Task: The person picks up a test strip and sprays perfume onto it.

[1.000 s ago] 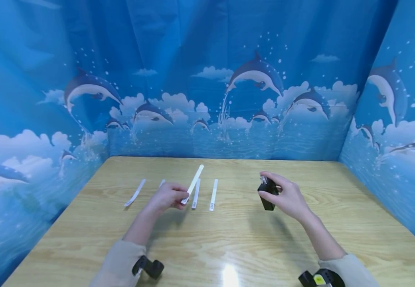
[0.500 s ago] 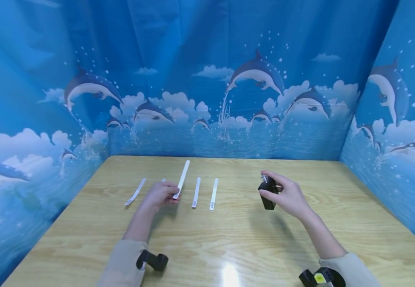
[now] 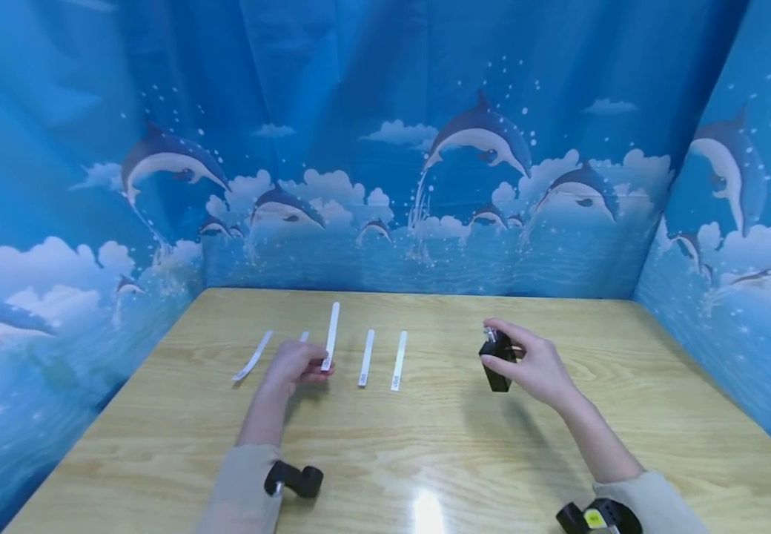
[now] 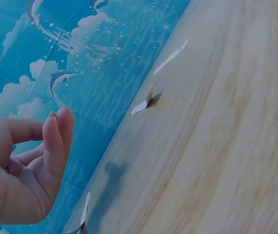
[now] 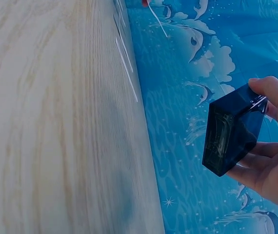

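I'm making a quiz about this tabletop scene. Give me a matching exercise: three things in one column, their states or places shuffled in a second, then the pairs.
Things:
1. black bottle
2. raised paper strip
3. curled paper strip

States:
A. lies at the far left of the row on the table
B. pinched in the left hand
C. gripped in the right hand

Pairs: 1-C, 2-B, 3-A

paper strips (image 3: 367, 357) on table (image 3: 425, 445), bottle (image 3: 496, 360) right

white paper strips (image 3: 365, 358), black bottle (image 3: 497, 361), blue dolphin-print backdrop (image 3: 385, 148)
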`<state>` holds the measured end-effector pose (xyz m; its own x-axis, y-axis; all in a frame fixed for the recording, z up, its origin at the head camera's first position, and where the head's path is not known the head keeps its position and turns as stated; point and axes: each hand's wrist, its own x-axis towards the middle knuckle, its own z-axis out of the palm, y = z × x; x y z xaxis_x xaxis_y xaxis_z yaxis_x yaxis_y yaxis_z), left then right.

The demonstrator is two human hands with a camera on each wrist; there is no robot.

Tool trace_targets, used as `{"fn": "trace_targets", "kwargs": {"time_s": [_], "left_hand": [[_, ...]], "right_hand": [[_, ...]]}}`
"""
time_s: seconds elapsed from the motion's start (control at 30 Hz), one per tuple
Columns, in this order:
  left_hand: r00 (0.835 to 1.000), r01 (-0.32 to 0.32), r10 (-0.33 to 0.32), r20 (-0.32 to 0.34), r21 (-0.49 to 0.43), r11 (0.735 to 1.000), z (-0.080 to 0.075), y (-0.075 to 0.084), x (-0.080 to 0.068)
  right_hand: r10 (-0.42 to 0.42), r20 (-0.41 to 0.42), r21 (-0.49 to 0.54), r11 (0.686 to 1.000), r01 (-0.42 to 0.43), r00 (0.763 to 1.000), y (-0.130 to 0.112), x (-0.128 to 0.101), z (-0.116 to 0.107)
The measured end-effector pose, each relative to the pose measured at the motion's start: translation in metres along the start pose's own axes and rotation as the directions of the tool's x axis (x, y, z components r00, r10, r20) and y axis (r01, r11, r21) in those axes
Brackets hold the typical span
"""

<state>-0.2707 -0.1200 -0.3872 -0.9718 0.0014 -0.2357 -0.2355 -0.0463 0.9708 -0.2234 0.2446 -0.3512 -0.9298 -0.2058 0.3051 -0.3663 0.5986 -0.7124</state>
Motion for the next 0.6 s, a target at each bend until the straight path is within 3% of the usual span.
{"fn": "trace_targets", "kwargs": {"time_s": [0.6], "left_hand": [[0.997, 0.038, -0.034, -0.076, 0.052, 0.998, 0.0002, -0.0072, -0.0014]], "right_hand": [[-0.028, -0.017, -0.016, 0.999, 0.028, 0.999, 0.0024, -0.001, 0.0038]]}}
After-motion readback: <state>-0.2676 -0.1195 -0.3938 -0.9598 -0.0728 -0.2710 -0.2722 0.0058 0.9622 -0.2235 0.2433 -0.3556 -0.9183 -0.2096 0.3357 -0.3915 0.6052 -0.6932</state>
